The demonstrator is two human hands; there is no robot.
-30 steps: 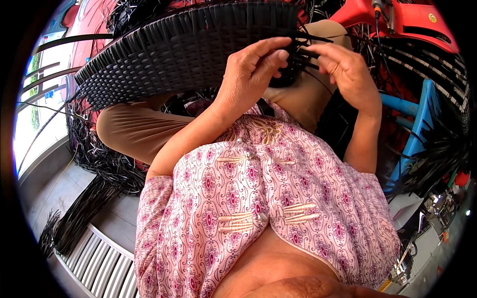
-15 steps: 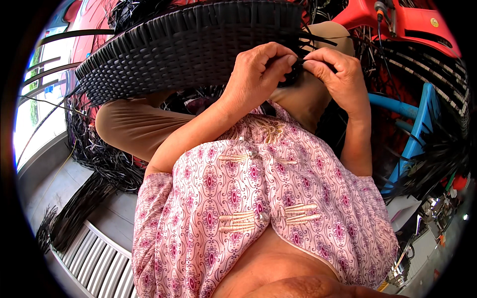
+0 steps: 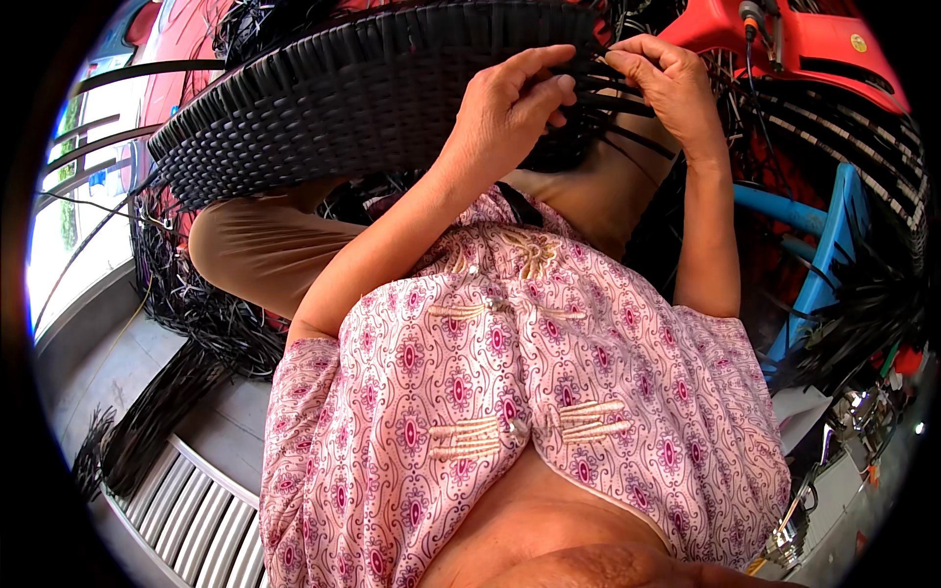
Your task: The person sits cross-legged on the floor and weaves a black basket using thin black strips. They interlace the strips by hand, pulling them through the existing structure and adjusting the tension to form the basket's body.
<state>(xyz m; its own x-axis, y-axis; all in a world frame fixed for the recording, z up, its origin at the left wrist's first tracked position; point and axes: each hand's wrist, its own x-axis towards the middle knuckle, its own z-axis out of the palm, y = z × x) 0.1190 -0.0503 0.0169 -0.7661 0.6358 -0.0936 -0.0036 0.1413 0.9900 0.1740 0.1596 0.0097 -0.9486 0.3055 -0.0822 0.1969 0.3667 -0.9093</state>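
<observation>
A black woven wicker panel (image 3: 343, 118) lies across my bent legs, its far rim wrapped in upright bands. Loose flat strips (image 3: 627, 103) stick out from its right end. My left hand (image 3: 515, 103) is over the panel's right part, index finger stretched out and thumb apart, with nothing seen in it. Just right of that end, my right hand (image 3: 671, 93) has thumb and index finger brought together at a thin black strip. The strip is hard to separate from the dark weave behind it.
Red plastic furniture (image 3: 833, 59) stands at the far right, a blue plastic frame (image 3: 823, 260) below it. Bundles of black strips (image 3: 147, 416) lie on the left, near a white slatted grate (image 3: 196, 519). More strips (image 3: 872, 294) hang at the right.
Both hands have moved farther away and drawn apart. My left fingers have opened from their pinch. More loose strip ends now show between the hands.
</observation>
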